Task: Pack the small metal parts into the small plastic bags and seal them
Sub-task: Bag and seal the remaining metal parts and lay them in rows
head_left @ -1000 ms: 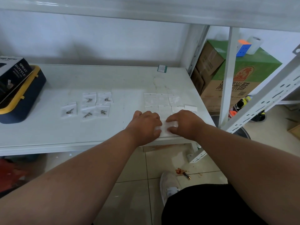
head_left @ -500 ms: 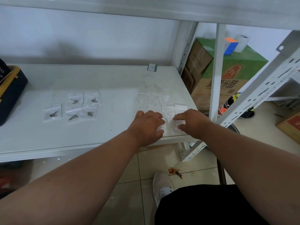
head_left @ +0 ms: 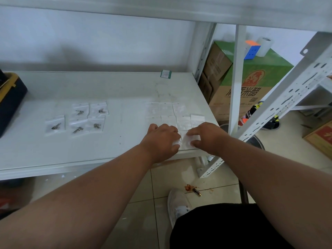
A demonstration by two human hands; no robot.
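While curled (fingertips down): hands (head_left: 183, 139) on bag (head_left: 186, 141)

The green-topped carton (head_left: 249, 90) bears large Chinese characters ending "米醋".

On the shelf (head_left: 116, 87) at centre left you see five filled bags (head_left: 79, 118). Empty bags (head_left: 172, 114) lie right of them, toward the shelf's right edge. Your hands (head_left: 161, 139) (head_left: 208, 136) rest on one bag (head_left: 186, 141) at the front edge. A case (head_left: 10, 101) sits far left.
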